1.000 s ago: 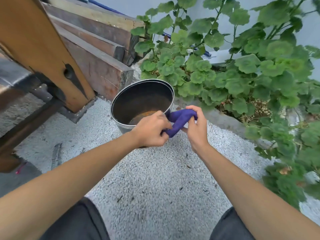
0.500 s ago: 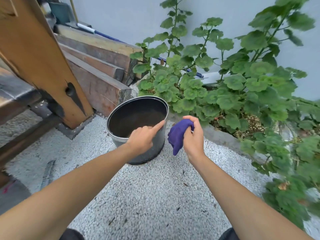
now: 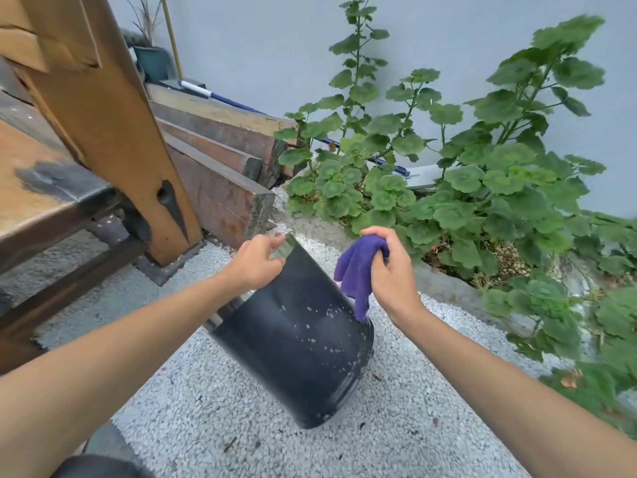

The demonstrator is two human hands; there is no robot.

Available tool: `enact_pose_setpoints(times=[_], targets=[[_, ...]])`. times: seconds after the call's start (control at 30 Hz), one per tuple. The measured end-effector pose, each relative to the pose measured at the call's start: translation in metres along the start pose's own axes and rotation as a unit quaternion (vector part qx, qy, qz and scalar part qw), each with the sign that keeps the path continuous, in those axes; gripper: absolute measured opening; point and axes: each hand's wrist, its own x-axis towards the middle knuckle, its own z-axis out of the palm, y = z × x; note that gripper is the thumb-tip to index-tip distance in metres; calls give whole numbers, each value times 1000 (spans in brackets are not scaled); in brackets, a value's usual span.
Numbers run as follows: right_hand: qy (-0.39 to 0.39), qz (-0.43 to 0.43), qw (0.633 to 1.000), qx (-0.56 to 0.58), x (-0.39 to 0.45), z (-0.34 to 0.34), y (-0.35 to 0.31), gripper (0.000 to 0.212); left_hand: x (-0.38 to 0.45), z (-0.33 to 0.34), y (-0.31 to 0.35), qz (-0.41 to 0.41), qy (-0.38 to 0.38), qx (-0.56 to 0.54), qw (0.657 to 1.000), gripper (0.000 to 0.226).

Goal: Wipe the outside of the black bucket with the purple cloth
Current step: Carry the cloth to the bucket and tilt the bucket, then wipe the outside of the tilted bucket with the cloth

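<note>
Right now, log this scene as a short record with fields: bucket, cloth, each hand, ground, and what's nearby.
bucket: black bucket tipped over, mouth turned away from the camera, outer wall speckled with pale spots
cloth: purple cloth bunched, hanging beside the bucket's upper wall
left hand: left hand grips the bucket rim
right hand: right hand holds the cloth
ground: pale gravel
nearby: green plants to the right, stacked timber beams behind
wiping: no clear cloth contact yet

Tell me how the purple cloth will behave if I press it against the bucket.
The purple cloth looks floppy: it droops in loose folds from the right hand, so it should mould to the round black bucket's curved wall. It probably weighs little and may bunch unless spread flat.
</note>
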Motion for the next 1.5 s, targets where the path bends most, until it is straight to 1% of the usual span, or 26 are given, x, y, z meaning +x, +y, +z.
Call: enact_pose_setpoints(times=[0.07, 0.2, 0.3, 0.37, 0.4, 0.43, 0.47, 0.53, 0.6, 0.67, 0.7, 0.73, 0.8, 0.87, 0.9, 0.97, 1.0, 1.07, 1.13, 1.2, 1.3, 1.37, 1.43, 1.5], targets=[[-32, -1, 999, -11, -2, 3, 3, 40, -8, 9, -5, -13, -13, 9, 1000, 59], [-59, -4, 998, -18, -6, 7, 8, 39, -12, 19, -5, -22, 1, 6, 1000, 59], [-61, -5, 998, -10, -5, 14, 7, 34, -12, 27, -1, 16, -9, 48, 999, 56], [-56, -3, 998, -5, -2, 20, 8, 32, -10, 34, -3, 34, -36, 91, 995, 50], [-54, -2, 999, -5, -2, 23, 8, 32, -10, 35, -4, 49, -55, 104, 992, 51], [-52, 0, 999, -5, -1, 26, 8, 32, -10, 35, -5, 67, -76, 94, 990, 54], [-50, 2, 999, -3, 0, 29, 8, 32, -9, 34, -5, 72, -89, 57, 992, 58], [-50, 4, 999, 6, 2, 35, 12, 35, -8, 32, -6, 53, -82, -14, 995, 65], [-52, 10, 999, 12, 2, 43, 17, 47, -7, 28, -7, 35, -69, -24, 997, 75], [-56, 26, 998, -17, 0, 58, 27, 59, -5, 26, -7, 43, -70, -34, 996, 84], [-60, 38, 997, -36, -3, 67, 32, 61, -6, 26, -6, 34, -75, -59, 995, 83], [-68, 54, 995, -54, -6, 78, 38, 62, -5, 28, -4, 35, -78, -84, 993, 77], [-93, 94, 988, -84, -10, 98, 50, 66, -6, 30, 1, 51, -73, -103, 991, 49], [-123, 123, 974, -143, -11, 110, 58, 68, -5, 31, 5, 46, -62, -108, 991, 49], [-141, 129, 962, -194, -12, 114, 60, 66, -4, 31, 3, 46, -66, -103, 991, 53], [-156, 130, 939, -277, -15, 117, 61, 64, -2, 31, 3, 45, -76, -59, 994, 58], [-160, 131, 932, -297, -16, 118, 60, 64, 0, 31, 2, 46, -80, -27, 995, 59], [-167, 133, 931, -297, -20, 120, 57, 64, 1, 32, 2, 58, -82, 18, 995, 60], [-178, 110, 931, -297, -26, 120, 58, 62, 2, 32, 1, 61, -77, 42, 994, 61], [-193, 49, 924, -327, -40, 120, 62, 63, 5, 29, -3, 45, -75, 63, 994, 62], [-229, -88, 892, -379, -66, 119, 72, 73, 9, 26, -10, 37, -70, 75, 994, 61], [-240, -174, 864, -407, -77, 114, 82, 68, 11, 26, -15, 32, -69, 69, 995, 62], [-244, -216, 844, -426, -83, 106, 89, 65, 13, 27, -21, 41, -64, 81, 994, 68], [-254, -237, 830, -436, -85, 98, 96, 65, 16, 29, -28, 57, -67, 102, 991, 77]])
